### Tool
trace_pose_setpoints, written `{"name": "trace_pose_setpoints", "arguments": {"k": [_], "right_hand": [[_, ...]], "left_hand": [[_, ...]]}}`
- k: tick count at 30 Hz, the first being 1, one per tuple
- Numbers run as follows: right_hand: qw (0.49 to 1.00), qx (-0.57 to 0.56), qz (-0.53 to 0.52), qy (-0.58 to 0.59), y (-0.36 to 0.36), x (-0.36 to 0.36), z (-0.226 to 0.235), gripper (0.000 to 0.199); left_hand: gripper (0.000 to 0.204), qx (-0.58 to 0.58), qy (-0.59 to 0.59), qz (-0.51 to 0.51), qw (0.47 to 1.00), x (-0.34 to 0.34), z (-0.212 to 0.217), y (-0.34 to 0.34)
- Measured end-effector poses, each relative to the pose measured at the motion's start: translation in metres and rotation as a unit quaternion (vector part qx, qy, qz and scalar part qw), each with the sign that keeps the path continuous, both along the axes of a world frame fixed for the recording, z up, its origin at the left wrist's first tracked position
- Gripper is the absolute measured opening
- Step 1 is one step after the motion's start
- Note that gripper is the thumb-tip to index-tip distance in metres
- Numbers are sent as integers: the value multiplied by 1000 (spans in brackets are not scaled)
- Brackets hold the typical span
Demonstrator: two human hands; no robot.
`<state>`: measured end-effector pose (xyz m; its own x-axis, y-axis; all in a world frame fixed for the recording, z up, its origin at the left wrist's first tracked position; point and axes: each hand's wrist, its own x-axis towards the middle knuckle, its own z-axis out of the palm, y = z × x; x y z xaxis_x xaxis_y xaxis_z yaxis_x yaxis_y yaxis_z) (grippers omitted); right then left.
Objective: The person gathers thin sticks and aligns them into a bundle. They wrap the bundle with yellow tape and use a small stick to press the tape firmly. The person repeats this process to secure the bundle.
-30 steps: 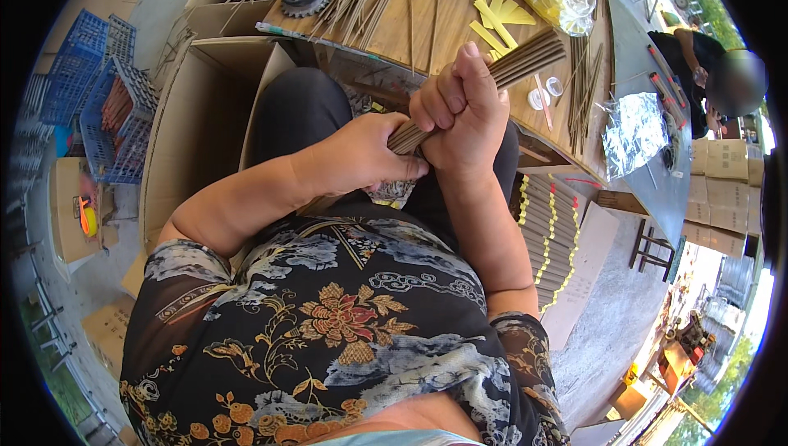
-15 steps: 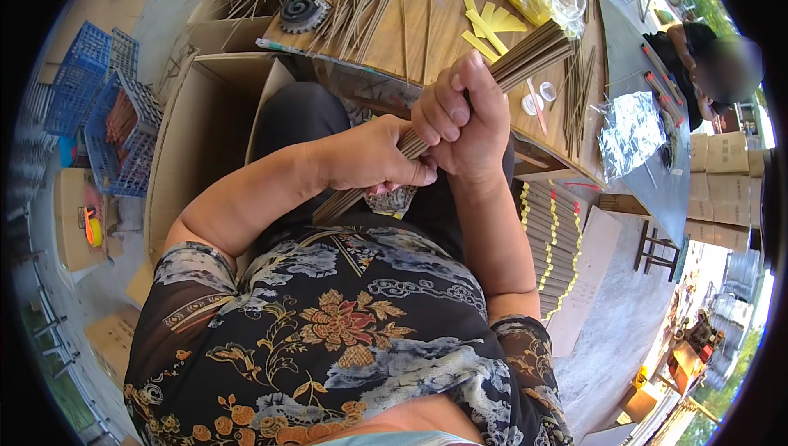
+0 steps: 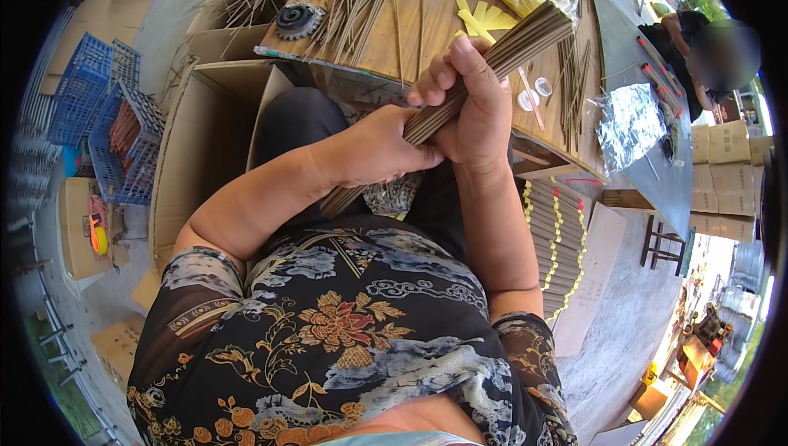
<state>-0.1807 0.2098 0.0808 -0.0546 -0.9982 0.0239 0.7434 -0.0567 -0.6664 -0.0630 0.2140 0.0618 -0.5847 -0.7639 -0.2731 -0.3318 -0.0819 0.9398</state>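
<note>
Brown sticks [image 3: 529,36] slant, bundled, above the lap; the left hand [image 3: 379,147] clasps their lower part, palm sideways, while the upright right hand [image 3: 478,118] cradles them, fingers half spread.

Bundle of thin brown sticks [image 3: 443,113], close-packed, slanted, clasped in left hand [image 3: 376,147], crossing right hand [image 3: 478,122].
</note>
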Motion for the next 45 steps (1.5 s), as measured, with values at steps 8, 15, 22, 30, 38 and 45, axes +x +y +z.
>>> {"name": "trace_pose_setpoints", "arguments": {"k": [8, 15, 22, 30, 38, 45], "right_hand": [[995, 13, -93, 42, -2, 4, -9, 25], [993, 1, -95, 70, -1, 2, -9, 26], [999, -37, -23, 12, 7, 2, -6, 24], [992, 18, -109, 60, -2, 7, -14, 24], [999, 38, -29, -5, -2, 7, -15, 23], [999, 51, 12, -14, -2, 11, -17, 22]], "left_hand": [[21, -161, -113, 31, 980, -4, -15, -4], [23, -180, -69, 75, 978, -9, -27, 1], [24, -35, 2, -22, 999, 5, -16, -2], [28, -230, -72, 116, 963, -4, -34, 6], [32, 66, 173, 40, 982, 25, -24, 19], [44, 104, 194, 33, 975, 29, -25, 27]]}}
